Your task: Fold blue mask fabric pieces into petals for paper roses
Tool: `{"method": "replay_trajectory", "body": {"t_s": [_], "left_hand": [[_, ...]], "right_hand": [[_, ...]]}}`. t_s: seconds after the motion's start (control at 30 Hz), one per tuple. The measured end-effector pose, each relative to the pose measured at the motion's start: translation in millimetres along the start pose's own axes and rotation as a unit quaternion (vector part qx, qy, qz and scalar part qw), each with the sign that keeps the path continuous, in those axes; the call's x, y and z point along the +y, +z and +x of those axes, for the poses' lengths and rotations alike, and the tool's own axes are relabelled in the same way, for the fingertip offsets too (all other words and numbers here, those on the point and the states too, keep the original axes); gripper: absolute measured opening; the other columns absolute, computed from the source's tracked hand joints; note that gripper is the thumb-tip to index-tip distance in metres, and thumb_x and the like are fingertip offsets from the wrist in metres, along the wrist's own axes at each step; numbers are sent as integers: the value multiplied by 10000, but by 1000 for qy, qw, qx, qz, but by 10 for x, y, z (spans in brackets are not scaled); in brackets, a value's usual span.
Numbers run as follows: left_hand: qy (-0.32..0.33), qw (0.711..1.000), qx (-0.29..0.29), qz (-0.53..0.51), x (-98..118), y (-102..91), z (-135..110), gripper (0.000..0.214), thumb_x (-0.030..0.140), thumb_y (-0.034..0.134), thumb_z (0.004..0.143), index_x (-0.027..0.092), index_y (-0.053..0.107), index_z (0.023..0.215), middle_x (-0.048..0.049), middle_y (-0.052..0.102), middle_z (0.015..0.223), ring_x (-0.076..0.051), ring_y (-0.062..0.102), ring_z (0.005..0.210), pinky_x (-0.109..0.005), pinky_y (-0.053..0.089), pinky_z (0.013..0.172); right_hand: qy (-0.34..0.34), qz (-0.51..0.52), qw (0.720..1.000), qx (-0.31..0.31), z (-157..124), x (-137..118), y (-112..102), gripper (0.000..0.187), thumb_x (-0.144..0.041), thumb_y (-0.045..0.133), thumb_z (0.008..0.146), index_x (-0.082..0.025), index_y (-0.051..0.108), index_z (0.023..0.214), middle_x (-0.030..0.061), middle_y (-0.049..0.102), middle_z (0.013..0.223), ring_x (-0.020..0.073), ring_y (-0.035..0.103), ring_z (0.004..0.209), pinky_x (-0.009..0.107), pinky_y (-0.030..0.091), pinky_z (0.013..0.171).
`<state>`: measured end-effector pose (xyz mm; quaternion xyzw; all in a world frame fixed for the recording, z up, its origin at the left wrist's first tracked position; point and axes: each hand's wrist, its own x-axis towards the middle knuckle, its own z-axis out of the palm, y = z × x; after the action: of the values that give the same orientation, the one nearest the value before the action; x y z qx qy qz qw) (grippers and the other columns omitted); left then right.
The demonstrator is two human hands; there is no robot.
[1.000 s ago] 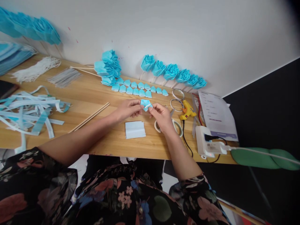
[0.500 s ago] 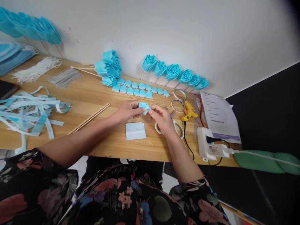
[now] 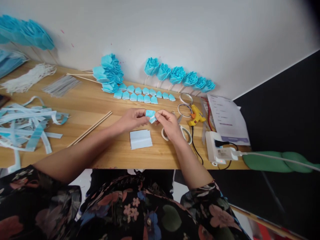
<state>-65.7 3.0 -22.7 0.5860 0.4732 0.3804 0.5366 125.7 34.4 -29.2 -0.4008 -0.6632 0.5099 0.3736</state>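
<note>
Between my two hands is a small folded piece of blue fabric (image 3: pixel 150 114), pale on its folded-over part. My left hand (image 3: pixel 133 120) pinches its left side with thumb and fingers. On the right side, the fingertips of my right hand (image 3: pixel 168 123) grip its edge. Just below lies a stack of pale blue fabric squares (image 3: pixel 140 139), flat on the table. Scissors (image 3: pixel 187 134) with whitish handles lie partly hidden under my right hand. Beyond my hands, folded blue petals (image 3: pixel 140 98) lie in two rows.
Blue fabric flowers (image 3: pixel 177 75) on sticks lean against the wall, with a flower bunch (image 3: pixel 109 74) lying left of them. A yellow glue gun (image 3: pixel 197 115), tape rolls (image 3: pixel 185 110) and a power strip (image 3: pixel 212 146) are at right. Wooden sticks (image 3: pixel 91 128) and cut strips (image 3: pixel 27 123) lie left.
The view has shifted slightly, so the table things appear further left. The blue piece has been turned a little in my fingers, and more of its pale fold shows. Both hands keep their hold.
</note>
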Motion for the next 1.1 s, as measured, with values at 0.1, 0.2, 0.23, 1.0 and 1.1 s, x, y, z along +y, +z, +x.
{"method": "replay_trajectory", "body": {"t_s": [0.1, 0.2, 0.23, 1.0, 1.1], "left_hand": [[-14, 1000, 14, 5, 9, -24, 0, 279, 440, 661, 791, 170, 594, 770, -9, 610, 705, -117, 530, 629, -237, 428, 595], [-15, 999, 21, 30, -18, -22, 1, 315, 474, 698, 760, 169, 626, 790, 9, 581, 666, -115, 514, 609, -230, 402, 577], [-15, 999, 23, 38, -31, -19, 1, 323, 485, 700, 759, 170, 633, 786, 9, 585, 668, -115, 515, 609, -230, 400, 582], [-31, 995, 86, 27, 58, 51, -26, 348, 487, 688, 754, 174, 560, 670, 8, 593, 626, -105, 509, 567, -246, 433, 584], [-29, 996, 83, 32, 62, 50, -26, 355, 489, 690, 764, 172, 569, 661, 12, 584, 607, -102, 505, 558, -240, 430, 577]], "right_hand": [[-25, -38, 999, 8, -5, 19, 12, 293, -485, 620, 849, -207, 635, 756, -19, 593, 679, 128, 531, 655, 264, 429, 656], [-50, -91, 995, -8, -19, 36, 49, 236, -419, 597, 866, -207, 653, 779, -17, 613, 695, 123, 521, 643, 258, 407, 634], [-56, -109, 992, -11, -24, 30, 54, 221, -402, 594, 868, -209, 657, 782, -16, 627, 706, 122, 523, 644, 256, 406, 632], [48, -486, 861, 138, 47, 255, -688, 143, -218, 589, 895, -201, 729, 915, 63, 774, 934, 207, 693, 876, 302, 478, 765], [56, -469, 867, 158, 68, 336, -713, 159, -228, 563, 898, -207, 720, 911, 55, 769, 905, 205, 689, 846, 306, 475, 750]]}}
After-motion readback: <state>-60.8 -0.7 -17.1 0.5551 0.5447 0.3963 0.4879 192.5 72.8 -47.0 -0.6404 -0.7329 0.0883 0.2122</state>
